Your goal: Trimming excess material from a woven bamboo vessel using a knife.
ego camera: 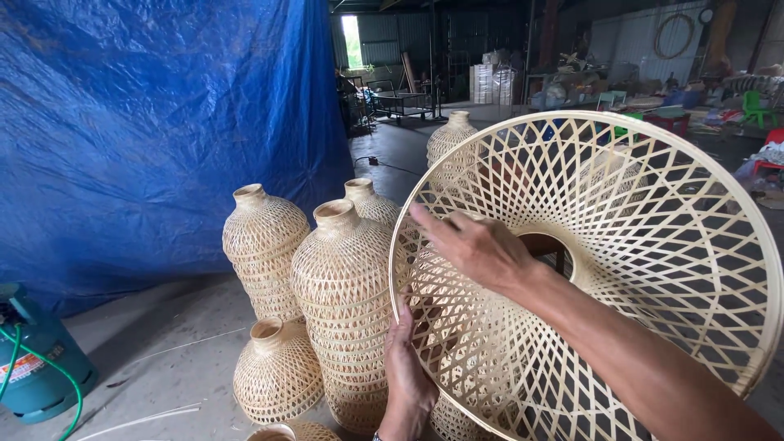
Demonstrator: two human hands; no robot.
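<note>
A large, round, open-weave bamboo lampshade [645, 204] fills the right half of the view, its wide mouth facing me. My left hand [406, 376] grips its lower left rim from below. My right hand [478, 245] reaches inside the shade, fingers flat on the inner weave near the left rim, forearm running to the bottom right.
Several tall bottle-shaped woven bamboo shades [343, 286] stand on the concrete floor to the left. A blue tarpaulin [155, 122] hangs behind them. A teal gas cylinder [37, 363] with a green hose sits at the far left. Workshop clutter and furniture [572, 82] lie far behind.
</note>
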